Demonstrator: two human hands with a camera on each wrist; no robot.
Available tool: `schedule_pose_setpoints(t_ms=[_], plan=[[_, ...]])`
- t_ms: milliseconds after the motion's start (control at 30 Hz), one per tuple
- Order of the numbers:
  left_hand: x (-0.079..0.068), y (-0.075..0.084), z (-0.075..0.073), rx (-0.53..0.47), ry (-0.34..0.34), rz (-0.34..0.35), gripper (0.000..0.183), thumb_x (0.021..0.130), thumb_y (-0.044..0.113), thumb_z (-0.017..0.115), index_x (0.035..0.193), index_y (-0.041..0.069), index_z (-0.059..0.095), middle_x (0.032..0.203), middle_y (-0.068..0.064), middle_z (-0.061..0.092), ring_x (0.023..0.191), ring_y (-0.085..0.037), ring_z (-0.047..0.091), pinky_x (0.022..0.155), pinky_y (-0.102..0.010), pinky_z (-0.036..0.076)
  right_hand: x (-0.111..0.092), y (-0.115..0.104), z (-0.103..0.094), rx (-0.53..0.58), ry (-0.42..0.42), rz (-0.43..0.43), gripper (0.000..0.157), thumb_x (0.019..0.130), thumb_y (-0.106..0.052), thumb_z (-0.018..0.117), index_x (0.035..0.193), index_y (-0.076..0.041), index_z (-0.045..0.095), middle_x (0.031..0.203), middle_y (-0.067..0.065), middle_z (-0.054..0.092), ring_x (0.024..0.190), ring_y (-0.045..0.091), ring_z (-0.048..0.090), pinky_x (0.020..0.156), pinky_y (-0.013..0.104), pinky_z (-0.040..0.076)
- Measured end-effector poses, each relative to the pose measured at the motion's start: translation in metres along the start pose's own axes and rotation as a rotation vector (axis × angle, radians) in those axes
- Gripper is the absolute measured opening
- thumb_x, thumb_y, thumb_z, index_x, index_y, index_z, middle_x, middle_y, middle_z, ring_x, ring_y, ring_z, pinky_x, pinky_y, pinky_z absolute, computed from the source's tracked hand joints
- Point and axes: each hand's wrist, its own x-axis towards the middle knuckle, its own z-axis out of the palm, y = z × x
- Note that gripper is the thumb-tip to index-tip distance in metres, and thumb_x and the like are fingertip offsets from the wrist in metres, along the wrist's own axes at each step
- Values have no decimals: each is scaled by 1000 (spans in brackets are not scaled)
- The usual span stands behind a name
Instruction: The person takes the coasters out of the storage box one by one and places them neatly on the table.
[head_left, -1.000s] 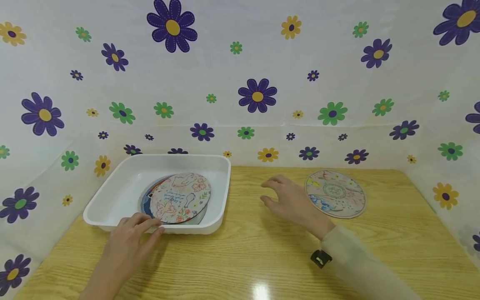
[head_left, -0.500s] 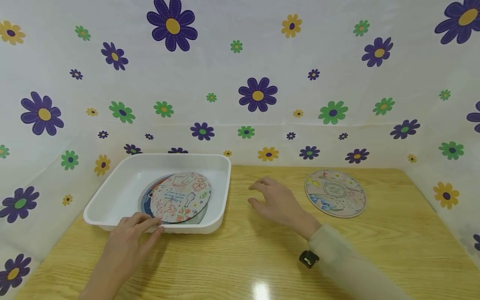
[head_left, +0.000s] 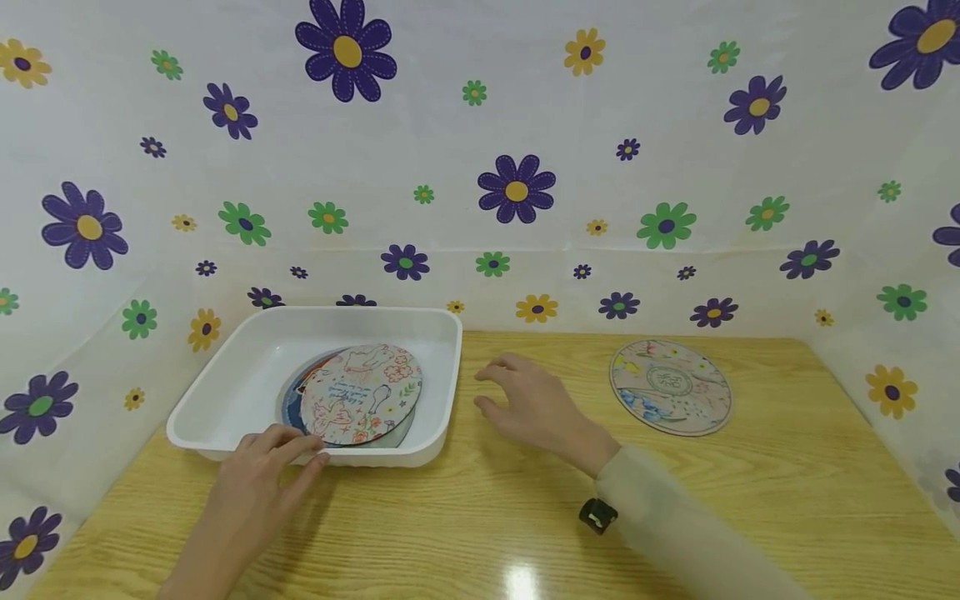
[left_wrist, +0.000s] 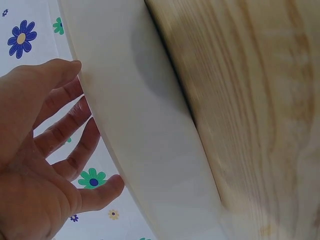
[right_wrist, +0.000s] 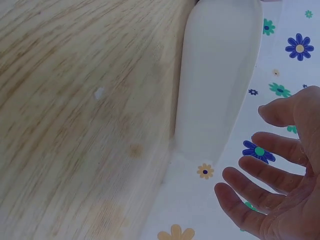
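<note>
Along the near rim of a white plastic tray (head_left: 247,367), my left hand (head_left: 251,487) holds on, thumb on the outer side and fingers over the edge. The left wrist view shows the thumb (left_wrist: 65,72) at the rim. Inside the tray lies a small overlapping pile of round mats, topped by a pale round mat (head_left: 360,396) with red line drawings. My right hand (head_left: 536,412) hovers over the table just right of the tray, fingers loosely bent, holding nothing. Behind it, at right, a pinkish round mat (head_left: 670,387) with floral print lies flat on the table.
The wooden table (head_left: 787,492) ends at a white cloth (head_left: 570,117) printed with flowers, which rises behind and along both sides. A small black square device (head_left: 597,515) sits at the right sleeve's cuff.
My right hand has moved left, away from the floral mat and toward the tray, staying empty. The left hand, the tray and the mats keep their places.
</note>
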Motion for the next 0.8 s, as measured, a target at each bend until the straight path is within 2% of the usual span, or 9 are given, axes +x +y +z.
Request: schedule_pose_setpoints(t_ms=[467,800], plan=[[-1,0,1,-5,13,15,20,81,12,85,100,9,79,91,-4,69,85,-31,65,72,-52,55,10,-11,4,18,29,-87,29,95,-26,71,119,-10,74,121,8,70,103,22,71,78,34,61],[0,-1,1,-5,9,18,19,81,13,85,99,9,79,91,-4,69,84,-30,65,73,-51,55,21,-22,9,21,16,-103,27,96,-25,69,118,-9,74,120,7,71,98,18,69,74,28,58]])
